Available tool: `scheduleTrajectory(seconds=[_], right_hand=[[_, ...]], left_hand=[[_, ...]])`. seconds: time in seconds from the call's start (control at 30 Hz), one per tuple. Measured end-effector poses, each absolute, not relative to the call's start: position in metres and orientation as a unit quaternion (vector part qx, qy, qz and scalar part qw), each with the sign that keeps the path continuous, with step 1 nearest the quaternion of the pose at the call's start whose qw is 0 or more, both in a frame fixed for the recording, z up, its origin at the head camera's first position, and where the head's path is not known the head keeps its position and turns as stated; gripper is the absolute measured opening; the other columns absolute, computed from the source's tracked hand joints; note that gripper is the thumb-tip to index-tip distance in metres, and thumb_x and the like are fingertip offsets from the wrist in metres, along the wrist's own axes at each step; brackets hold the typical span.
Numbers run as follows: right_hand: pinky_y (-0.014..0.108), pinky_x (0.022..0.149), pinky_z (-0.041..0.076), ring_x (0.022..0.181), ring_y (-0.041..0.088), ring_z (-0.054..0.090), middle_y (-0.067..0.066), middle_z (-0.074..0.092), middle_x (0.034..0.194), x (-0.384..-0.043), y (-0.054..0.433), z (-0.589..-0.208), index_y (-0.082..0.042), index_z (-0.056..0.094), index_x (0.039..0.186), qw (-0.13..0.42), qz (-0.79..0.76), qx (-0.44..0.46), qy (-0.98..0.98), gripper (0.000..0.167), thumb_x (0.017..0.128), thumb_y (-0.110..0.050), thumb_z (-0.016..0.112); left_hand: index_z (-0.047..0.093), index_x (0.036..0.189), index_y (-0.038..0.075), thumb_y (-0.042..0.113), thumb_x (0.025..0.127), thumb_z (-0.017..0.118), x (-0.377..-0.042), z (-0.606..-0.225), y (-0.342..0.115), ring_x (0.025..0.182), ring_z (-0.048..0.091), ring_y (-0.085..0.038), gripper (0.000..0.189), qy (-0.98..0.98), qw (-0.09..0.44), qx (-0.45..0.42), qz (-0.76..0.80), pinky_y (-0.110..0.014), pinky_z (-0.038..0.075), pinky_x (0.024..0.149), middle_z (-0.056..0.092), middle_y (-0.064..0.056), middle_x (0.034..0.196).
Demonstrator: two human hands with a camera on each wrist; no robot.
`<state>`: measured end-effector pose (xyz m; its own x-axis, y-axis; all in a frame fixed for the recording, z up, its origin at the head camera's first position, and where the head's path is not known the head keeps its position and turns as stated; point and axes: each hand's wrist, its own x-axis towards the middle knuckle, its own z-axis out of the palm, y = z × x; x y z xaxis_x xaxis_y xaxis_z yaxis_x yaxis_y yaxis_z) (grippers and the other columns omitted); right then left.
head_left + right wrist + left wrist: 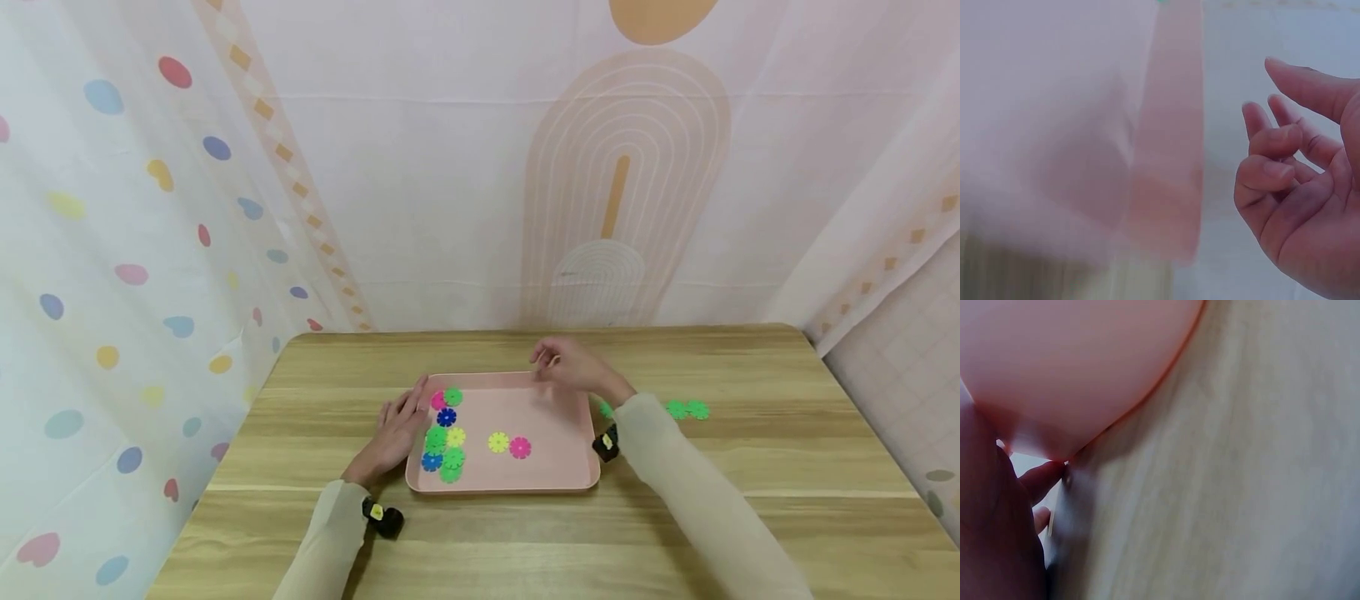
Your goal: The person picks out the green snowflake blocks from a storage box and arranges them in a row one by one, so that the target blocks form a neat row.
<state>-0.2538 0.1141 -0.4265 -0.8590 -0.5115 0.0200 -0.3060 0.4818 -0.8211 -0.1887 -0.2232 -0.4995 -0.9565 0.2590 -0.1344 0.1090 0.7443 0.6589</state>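
A pink tray (pixel 555 475) holds flower-shaped plastic discs. Along its left side lie several in green (pixel 453 457), blue (pixel 446 417), yellow (pixel 455 437) and pink. Nearer the middle, a yellow disc (pixel 498 442) and a pink disc (pixel 521 447) sit side by side. My left hand (pixel 397 433) rests against the tray's left rim, its fingers stretched along the edge; in the left wrist view, fingertips touch the rim. Over the back right corner hovers my right hand (pixel 572 365), with loosely bent fingers. The right wrist view shows nothing between its thumb and fingers (pixel 1275 175).
The tray stands on a wood-grain table (pixel 480 542). To its right are two green discs (pixel 687 409) and another green disc (pixel 606 410) partly hidden by the right sleeve. A patterned curtain (pixel 450 167) hangs behind the table's far edge.
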Motion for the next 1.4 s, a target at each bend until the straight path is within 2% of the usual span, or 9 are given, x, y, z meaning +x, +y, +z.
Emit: scheduleTrajectory(seconds=[0.2, 0.3, 0.43, 0.5, 0.73, 0.9, 1.0, 1.1, 1.4], right_hand=[[0.027, 0.07, 0.051, 0.084, 0.021, 0.062, 0.007, 0.067, 0.093, -0.256, 0.08, -0.428, 0.003, 0.065, 0.111, 0.165, -0.432, -0.246, 0.852, 0.024, 0.09, -0.006, 0.071], [0.032, 0.068, 0.055, 0.083, 0.028, 0.064, 0.006, 0.067, 0.093, -0.256, 0.066, -0.432, 0.001, 0.064, 0.113, 0.201, -0.442, -0.241, 0.84, 0.023, 0.093, -0.01, 0.069], [0.036, 0.073, 0.056, 0.086, 0.031, 0.063, 0.005, 0.066, 0.095, -0.254, 0.049, -0.44, -0.001, 0.064, 0.115, 0.25, -0.456, -0.226, 0.824, 0.024, 0.094, -0.013, 0.068], [0.034, 0.076, 0.055, 0.089, 0.028, 0.061, 0.004, 0.065, 0.098, -0.253, 0.041, -0.444, -0.003, 0.065, 0.117, 0.263, -0.452, -0.221, 0.824, 0.026, 0.094, -0.015, 0.068], [0.041, 0.095, 0.051, 0.106, 0.024, 0.057, 0.007, 0.061, 0.123, -0.245, 0.019, -0.451, -0.01, 0.061, 0.128, 0.283, -0.436, -0.227, 0.823, 0.034, 0.095, -0.014, 0.064], [0.05, 0.112, 0.037, 0.126, 0.026, 0.046, 0.007, 0.05, 0.144, -0.239, 0.011, -0.458, -0.013, 0.055, 0.14, 0.288, -0.445, -0.21, 0.822, 0.045, 0.095, -0.01, 0.062], [0.052, 0.117, 0.028, 0.136, 0.026, 0.039, 0.005, 0.043, 0.152, -0.237, 0.007, -0.462, -0.016, 0.053, 0.144, 0.301, -0.483, -0.179, 0.802, 0.049, 0.096, -0.008, 0.062], [0.053, 0.119, 0.023, 0.14, 0.025, 0.034, 0.003, 0.039, 0.154, -0.237, 0.002, -0.465, -0.018, 0.052, 0.145, 0.315, -0.524, -0.154, 0.776, 0.053, 0.095, -0.004, 0.061], [0.051, 0.115, 0.033, 0.142, 0.031, 0.035, 0.006, 0.044, 0.151, -0.233, -0.005, -0.47, -0.016, 0.055, 0.142, 0.312, -0.54, -0.143, 0.768, 0.049, 0.095, -0.002, 0.061]], left_hand=[[-0.004, 0.161, 0.025, 0.044, 0.109, 0.018, -0.187, -0.5, -0.221, 0.152, 0.0, -0.034, 0.06, 0.925, 0.109, 0.101, 0.349, -0.057, -0.016, 0.116, 0.006, -0.007, 0.167], [-0.003, 0.161, 0.023, 0.043, 0.109, 0.018, -0.187, -0.499, -0.22, 0.151, 0.001, -0.036, 0.06, 0.925, 0.106, 0.101, 0.351, -0.058, -0.016, 0.116, 0.007, -0.009, 0.167], [-0.003, 0.161, 0.021, 0.044, 0.109, 0.017, -0.188, -0.498, -0.219, 0.151, 0.0, -0.037, 0.06, 0.926, 0.104, 0.101, 0.347, -0.058, -0.015, 0.116, 0.006, -0.009, 0.167], [-0.004, 0.161, 0.021, 0.043, 0.109, 0.017, -0.187, -0.498, -0.219, 0.15, 0.0, -0.037, 0.06, 0.927, 0.105, 0.102, 0.345, -0.058, -0.016, 0.116, 0.006, -0.009, 0.167], [-0.005, 0.16, 0.023, 0.043, 0.109, 0.016, -0.187, -0.497, -0.219, 0.151, 0.0, -0.036, 0.059, 0.929, 0.108, 0.102, 0.34, -0.058, -0.015, 0.116, 0.006, -0.008, 0.167], [-0.005, 0.16, 0.023, 0.046, 0.108, 0.015, -0.186, -0.497, -0.219, 0.151, 0.0, -0.036, 0.061, 0.927, 0.108, 0.104, 0.343, -0.057, -0.016, 0.116, 0.007, -0.009, 0.167], [-0.005, 0.16, 0.023, 0.046, 0.108, 0.015, -0.186, -0.498, -0.219, 0.151, -0.001, -0.036, 0.061, 0.925, 0.11, 0.104, 0.348, -0.058, -0.017, 0.116, 0.007, -0.011, 0.167], [-0.005, 0.16, 0.022, 0.045, 0.108, 0.015, -0.186, -0.497, -0.22, 0.151, -0.001, -0.036, 0.06, 0.925, 0.11, 0.106, 0.348, -0.058, -0.016, 0.116, 0.007, -0.012, 0.167], [-0.004, 0.161, 0.024, 0.045, 0.108, 0.017, -0.185, -0.498, -0.222, 0.151, 0.0, -0.036, 0.06, 0.925, 0.108, 0.097, 0.352, -0.058, -0.016, 0.116, 0.009, -0.012, 0.166]])
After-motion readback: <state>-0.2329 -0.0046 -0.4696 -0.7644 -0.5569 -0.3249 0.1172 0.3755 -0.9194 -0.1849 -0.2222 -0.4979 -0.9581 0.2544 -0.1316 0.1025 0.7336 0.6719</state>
